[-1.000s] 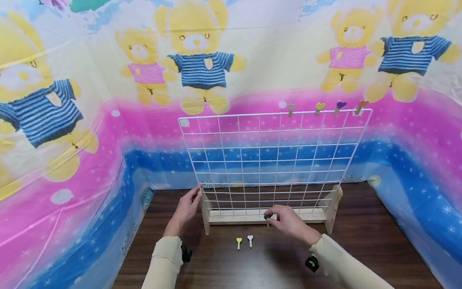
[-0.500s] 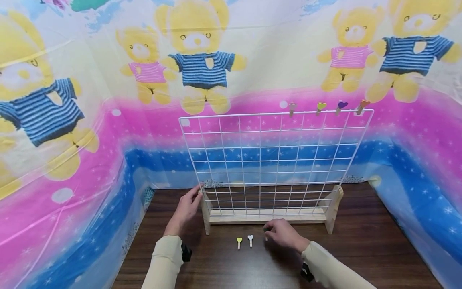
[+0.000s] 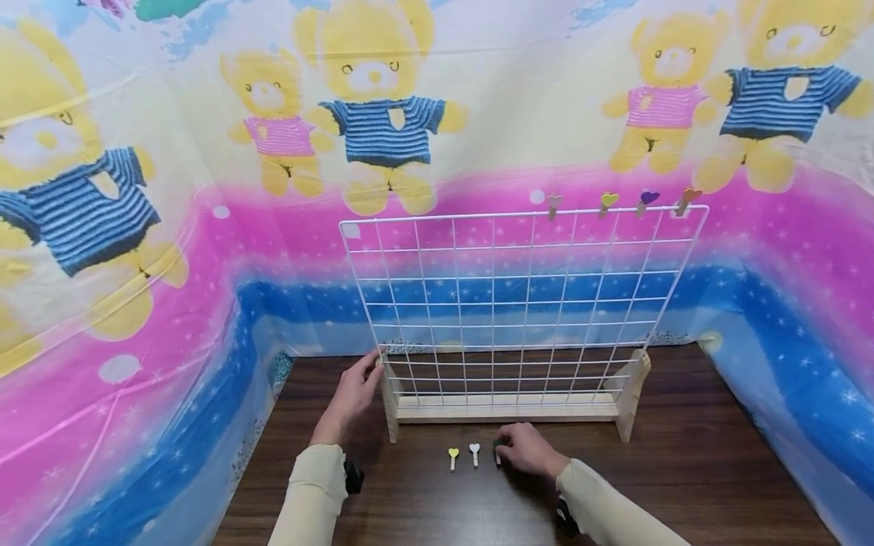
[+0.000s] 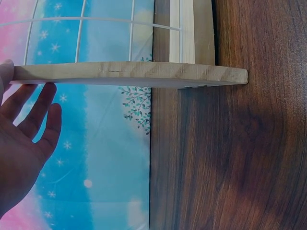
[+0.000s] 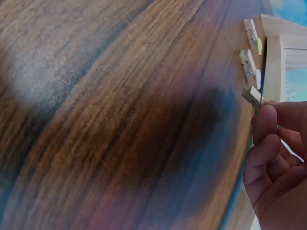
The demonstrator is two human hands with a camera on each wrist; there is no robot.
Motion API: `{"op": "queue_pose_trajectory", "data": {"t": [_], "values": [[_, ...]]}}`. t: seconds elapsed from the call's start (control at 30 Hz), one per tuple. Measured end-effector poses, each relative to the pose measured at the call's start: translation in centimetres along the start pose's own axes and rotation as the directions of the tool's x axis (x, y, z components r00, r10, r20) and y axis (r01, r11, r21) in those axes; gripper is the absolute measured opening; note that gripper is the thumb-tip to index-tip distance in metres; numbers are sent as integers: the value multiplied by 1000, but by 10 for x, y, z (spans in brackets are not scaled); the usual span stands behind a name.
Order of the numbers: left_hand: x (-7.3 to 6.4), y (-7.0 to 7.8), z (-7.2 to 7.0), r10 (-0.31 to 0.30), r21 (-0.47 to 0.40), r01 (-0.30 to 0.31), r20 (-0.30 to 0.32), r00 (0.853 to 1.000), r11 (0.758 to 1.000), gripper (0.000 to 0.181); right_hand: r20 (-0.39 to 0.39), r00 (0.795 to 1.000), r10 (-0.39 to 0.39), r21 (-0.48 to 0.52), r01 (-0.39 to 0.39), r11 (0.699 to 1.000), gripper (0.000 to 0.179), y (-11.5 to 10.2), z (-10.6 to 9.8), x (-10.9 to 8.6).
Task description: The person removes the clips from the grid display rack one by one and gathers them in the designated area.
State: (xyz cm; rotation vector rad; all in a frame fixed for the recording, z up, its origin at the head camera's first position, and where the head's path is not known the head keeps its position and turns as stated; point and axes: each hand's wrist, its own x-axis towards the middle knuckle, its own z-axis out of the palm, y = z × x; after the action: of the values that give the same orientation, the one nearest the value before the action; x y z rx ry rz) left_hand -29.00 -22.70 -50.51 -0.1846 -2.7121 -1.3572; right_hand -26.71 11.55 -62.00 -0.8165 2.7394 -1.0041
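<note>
My right hand (image 3: 532,449) is low over the table in front of the rack. Between thumb and fingertips it pinches a small wooden clothespin (image 5: 251,97); the dark green heart on its end is mostly hidden by the fingers. To its left lie a white-heart clothespin (image 3: 474,455) and a yellow-heart clothespin (image 3: 454,459), side by side. My left hand (image 3: 353,394) grips the top of the left wooden side board (image 4: 120,72) of the white wire grid rack (image 3: 493,303), thumb on one face and fingertips on the other.
Along the grid's top wire, toward the right, sit several heart clothespins, among them a purple one (image 3: 649,199) and an orange one (image 3: 690,199). The rack stands on a dark wood table (image 3: 410,508). A bear-print cloth (image 3: 519,98) hangs behind and at both sides.
My right hand has come down from the rack's base bar toward the table, slightly leftward, with the green-heart clothespin pinched, beside the other two. The left hand stays put.
</note>
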Motion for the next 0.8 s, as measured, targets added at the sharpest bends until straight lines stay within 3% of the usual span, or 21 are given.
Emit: {"op": "queue_pose_trajectory", "data": {"t": [0.2,0.43,0.8], "values": [[0,0,0,-6,-3,6,0,1000,1000,41,-18,1000,10,-40,-11,999,5,6,5,3],[1,0,-1,-4,-2,4,3,1000,1000,42,-29,1000,11,-17,-12,1000,5,7,7,5],[0,1,0,-6,-1,6,1,1000,1000,41,-37,999,-30,-90,27,996,5,8,10,6]]}}
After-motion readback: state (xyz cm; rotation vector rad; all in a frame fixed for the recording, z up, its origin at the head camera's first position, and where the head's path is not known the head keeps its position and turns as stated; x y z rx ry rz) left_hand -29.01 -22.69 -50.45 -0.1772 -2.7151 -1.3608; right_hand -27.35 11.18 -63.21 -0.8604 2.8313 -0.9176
